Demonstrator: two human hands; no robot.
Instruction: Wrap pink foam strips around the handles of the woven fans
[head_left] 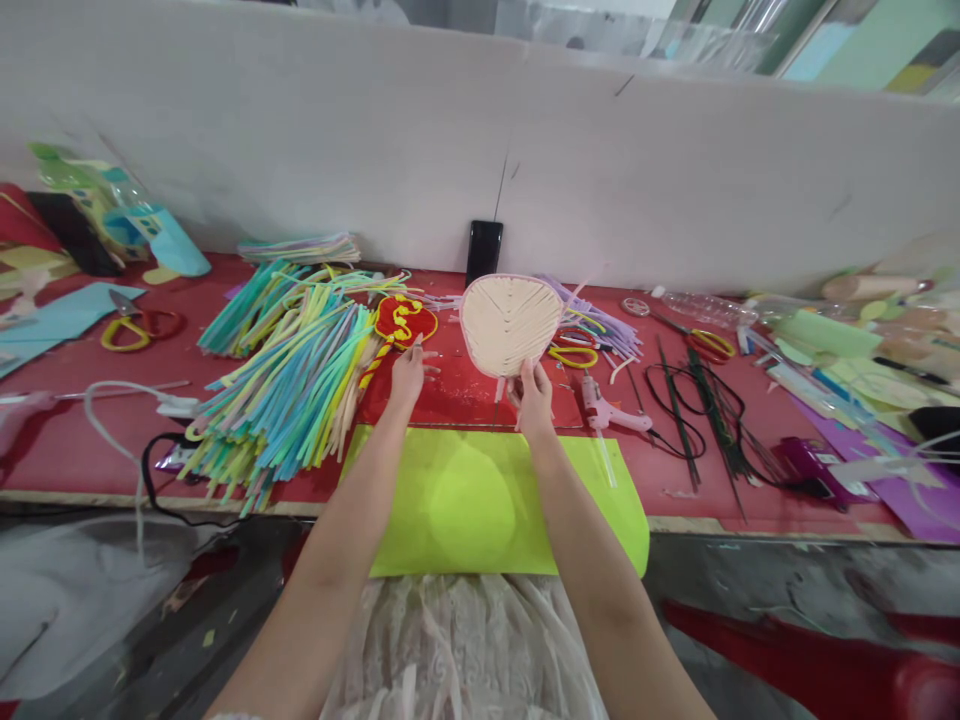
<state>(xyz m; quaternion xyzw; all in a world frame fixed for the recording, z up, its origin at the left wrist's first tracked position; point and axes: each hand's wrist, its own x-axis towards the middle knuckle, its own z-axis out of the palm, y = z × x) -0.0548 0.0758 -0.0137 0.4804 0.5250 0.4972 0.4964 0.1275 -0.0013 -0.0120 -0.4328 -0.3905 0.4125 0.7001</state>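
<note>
right hand (534, 395) pinches the pink-rimmed cream woven leaf-shaped panel (510, 325) by its lower edge, likely to stand its face upright just beyond the fingers; left hand (409, 378) open and flat, fingertips beside the red-and-yellow coiled foam ornament (405, 320).

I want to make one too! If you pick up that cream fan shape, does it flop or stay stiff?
Probably stiff: the right hand pinches only the lower edge of the cream fan shape, yet it stands upright without sagging. Likely light, since it looks built from thin strips. Being flat, it should not roll.
</note>
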